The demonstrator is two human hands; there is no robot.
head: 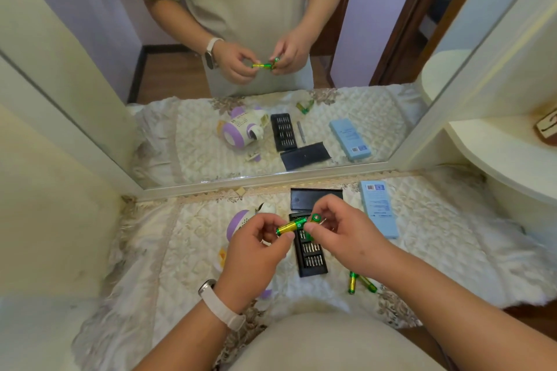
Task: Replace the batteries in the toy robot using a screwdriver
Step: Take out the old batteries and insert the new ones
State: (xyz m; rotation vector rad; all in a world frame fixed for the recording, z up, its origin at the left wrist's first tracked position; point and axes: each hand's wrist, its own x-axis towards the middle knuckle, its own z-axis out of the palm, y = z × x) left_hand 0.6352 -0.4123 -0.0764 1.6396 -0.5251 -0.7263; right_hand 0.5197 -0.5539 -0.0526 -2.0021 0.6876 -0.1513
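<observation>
Your left hand (256, 253) pinches one green-yellow battery (291, 226) with curled fingers. Your right hand (346, 232) pinches a second battery (315, 218) close beside it, above the open bit case (312, 262). The toy robot (241, 220) lies on the tabletop (187, 250), partly hidden behind your left hand. Two spare batteries (360, 281) lie near your right forearm.

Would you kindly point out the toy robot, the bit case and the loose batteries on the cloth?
toy robot (238, 220): head view, purple side panel.
bit case (312, 253): head view, middle row of bits.
loose batteries (351, 282): head view, left battery's body.
</observation>
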